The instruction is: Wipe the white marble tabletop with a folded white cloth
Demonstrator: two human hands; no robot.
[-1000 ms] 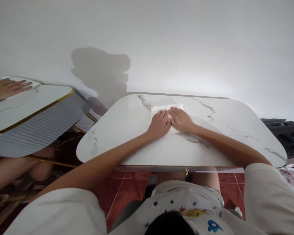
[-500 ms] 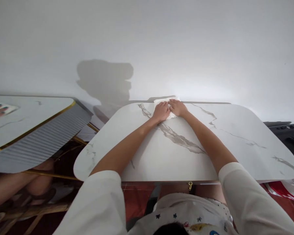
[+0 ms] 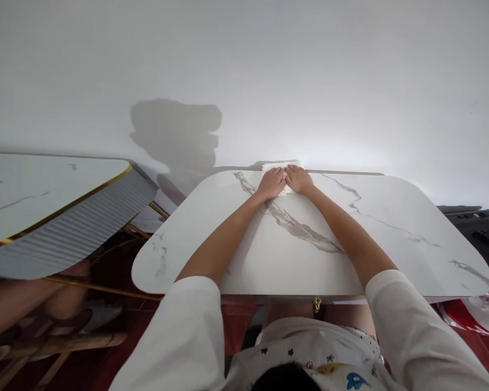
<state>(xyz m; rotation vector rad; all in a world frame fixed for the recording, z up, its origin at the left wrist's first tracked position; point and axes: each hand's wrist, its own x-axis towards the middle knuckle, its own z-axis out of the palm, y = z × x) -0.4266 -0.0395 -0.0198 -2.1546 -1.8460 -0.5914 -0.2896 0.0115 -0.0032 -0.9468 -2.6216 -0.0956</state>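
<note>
A white cloth (image 3: pixel 283 191) lies at the far edge of a white marble-patterned table (image 3: pixel 261 260), near the wall. My left hand (image 3: pixel 273 182) rests flat on the cloth's left part, palm down. On its right part lies my right hand (image 3: pixel 299 179), also palm down with the fingers spread a little. The two hands nearly touch at the fingertips. Most of the cloth is hidden under them; its edges show above and between the hands.
To the left stands another marble-patterned table (image 3: pixel 57 184) with a gold edge and a ribbed grey side; a person's legs (image 3: pixel 36 298) are below it. A black object (image 3: pixel 481 233) is at the right. A red and white bag (image 3: pixel 472 315) lies lower right.
Both hands and the cloth have shifted slightly to the right along the table's far edge. The other person's hand on the left table has gone out of view.
</note>
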